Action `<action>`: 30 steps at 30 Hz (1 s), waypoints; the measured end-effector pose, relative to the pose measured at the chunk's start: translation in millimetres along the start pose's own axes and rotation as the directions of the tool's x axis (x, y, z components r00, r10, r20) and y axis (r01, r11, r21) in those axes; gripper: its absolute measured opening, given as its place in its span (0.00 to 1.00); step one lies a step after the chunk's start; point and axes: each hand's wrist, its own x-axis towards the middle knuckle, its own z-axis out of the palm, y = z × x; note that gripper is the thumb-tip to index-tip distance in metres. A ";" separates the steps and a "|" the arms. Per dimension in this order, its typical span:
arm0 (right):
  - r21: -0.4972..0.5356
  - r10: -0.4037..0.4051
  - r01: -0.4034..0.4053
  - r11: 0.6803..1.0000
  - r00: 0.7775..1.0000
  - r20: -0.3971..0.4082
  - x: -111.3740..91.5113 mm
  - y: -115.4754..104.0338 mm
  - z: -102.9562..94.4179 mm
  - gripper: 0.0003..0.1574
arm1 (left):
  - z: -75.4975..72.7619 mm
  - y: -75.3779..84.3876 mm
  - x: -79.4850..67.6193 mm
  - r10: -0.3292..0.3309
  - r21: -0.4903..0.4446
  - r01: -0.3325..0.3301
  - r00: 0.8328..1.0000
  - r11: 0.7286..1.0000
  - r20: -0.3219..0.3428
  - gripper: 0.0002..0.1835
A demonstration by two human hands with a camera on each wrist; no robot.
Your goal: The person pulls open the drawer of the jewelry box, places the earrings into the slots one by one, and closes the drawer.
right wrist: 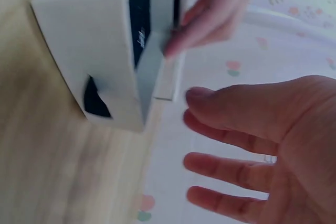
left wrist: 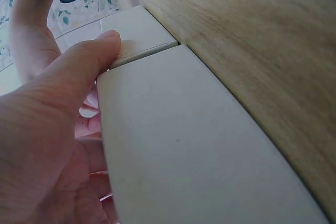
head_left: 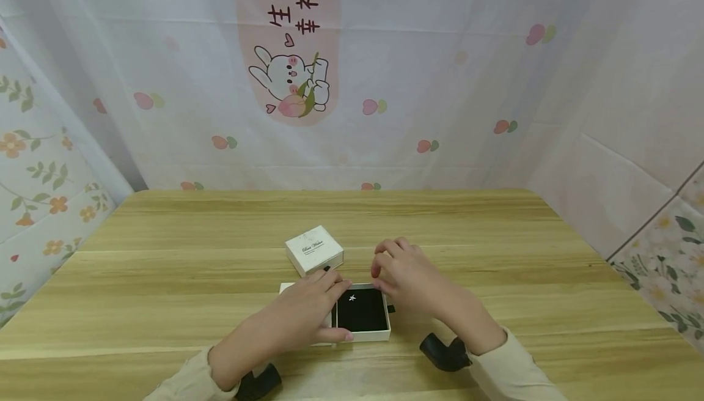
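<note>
A white gift box lies at the near middle of the table, its drawer (head_left: 363, 336) slid out to the right from its sleeve (left wrist: 194, 140). On the drawer's black lining (head_left: 360, 318) sits a small silver star-shaped piece (head_left: 352, 297). My left hand (head_left: 302, 312) grips the box across the junction of sleeve and drawer, thumb along the near side and fingers at the far side, hiding most of the sleeve. Near the drawer's far right corner, my right hand (head_left: 412, 279) hovers with fingers loosely bent and parted. Nothing shows between them in the right wrist view.
A second white box (head_left: 316, 248) with printed lettering stands closed just behind the left hand. A black pull tab (head_left: 391, 309) sticks out from the drawer's right end. Wooden tabletop (head_left: 495, 236) extends around the boxes, with a patterned cloth (head_left: 418, 83) hanging behind.
</note>
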 end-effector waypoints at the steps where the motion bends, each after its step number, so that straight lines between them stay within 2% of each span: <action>1: 0.004 0.013 -0.013 1.000 1.000 0.013 -0.7 0.6 -2.2 0.05 | 0.0 -0.1 0.0 0.001 -0.001 -0.001 1.000 1.000 -0.003 0.39; 5: 0.018 0.071 -0.073 0.997 0.994 0.085 -3.8 3.8 -9.8 0.05 | -0.5 0.2 -0.3 0.005 -0.004 -0.005 1.000 1.000 -0.009 0.39; 9: 0.010 0.117 -0.121 0.993 0.977 0.176 -7.0 8.6 -17.0 0.05 | -0.8 0.2 -0.6 0.005 -0.008 -0.005 1.000 1.000 -0.004 0.39; 18: -0.039 0.229 -0.229 0.973 0.914 0.335 -13.3 20.7 -24.8 0.04 | -0.4 0.7 -1.7 0.006 -0.006 -0.006 1.000 1.000 -0.011 0.39; 25: -0.064 0.297 -0.296 0.953 0.868 0.398 -17.3 28.7 -24.7 0.05 | 0.4 0.2 -1.3 0.014 -0.009 -0.014 1.000 1.000 -0.021 0.38; 30: -0.135 0.361 -0.335 0.932 0.834 0.418 -18.3 33.2 -26.4 0.07 | 1.2 -0.9 -1.9 0.035 0.004 -0.035 0.998 0.999 -0.044 0.39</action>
